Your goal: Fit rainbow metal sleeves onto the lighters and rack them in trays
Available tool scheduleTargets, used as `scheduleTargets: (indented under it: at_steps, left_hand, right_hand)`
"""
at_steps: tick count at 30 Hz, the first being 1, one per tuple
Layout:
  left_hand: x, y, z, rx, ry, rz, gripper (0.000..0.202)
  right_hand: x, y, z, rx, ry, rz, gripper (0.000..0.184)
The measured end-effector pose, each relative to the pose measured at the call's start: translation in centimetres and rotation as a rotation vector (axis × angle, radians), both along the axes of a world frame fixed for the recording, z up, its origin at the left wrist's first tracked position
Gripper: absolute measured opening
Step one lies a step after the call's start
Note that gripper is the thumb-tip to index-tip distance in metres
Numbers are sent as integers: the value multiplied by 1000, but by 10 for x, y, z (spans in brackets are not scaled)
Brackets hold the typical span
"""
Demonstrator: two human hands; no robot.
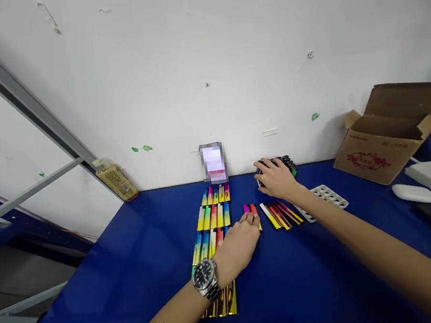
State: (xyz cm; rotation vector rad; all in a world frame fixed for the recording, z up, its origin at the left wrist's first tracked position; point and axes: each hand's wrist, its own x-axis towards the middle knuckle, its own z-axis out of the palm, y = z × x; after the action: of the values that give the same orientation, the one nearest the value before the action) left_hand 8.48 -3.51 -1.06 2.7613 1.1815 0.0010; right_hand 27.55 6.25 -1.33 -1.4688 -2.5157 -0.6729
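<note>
Hands (239,245) with shiny sticks (279,216) between

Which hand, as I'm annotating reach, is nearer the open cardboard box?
Right. The right hand is left of the cardboard box, near the wall; the left hand is farther left, over colourful slim pieces.

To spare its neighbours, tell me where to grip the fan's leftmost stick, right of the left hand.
Probably pinch the leftmost stick across its gold near end, from above and the near side: it lies flat, with other sticks fanned on its right.
</note>
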Motion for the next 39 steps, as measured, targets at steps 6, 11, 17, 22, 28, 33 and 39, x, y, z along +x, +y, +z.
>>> scheduleTargets:
  at_steps: [6,11,17,22,28,33,39]
  left_hand:
    - [5,23,5,68,125,28,45]
    - [7,50,9,81,177,55,35]
    - [7,74,5,123,132,101,38]
    - [-3,81,9,142,9,111,25]
    - [-65,99,9,210,-334,484,39]
    - [-108,108,-16,123,-530,681,40]
    - [-110,102,-40,44,-734,705,45]
  right_hand:
    - [15,-3,-1,6,-3,-54,23]
    - [5,-17,3,65,40,-9,29]
    - [-21,-30,-7,-103,114,149,26]
    - [-32,-20,-18,-258,264,178,34]
    - [-40,-11,-15,-435,259,169,46]
    - [-50,-7,-15,-456,288,178,25]
    - [-62,-3,-17,-461,315,152,18]
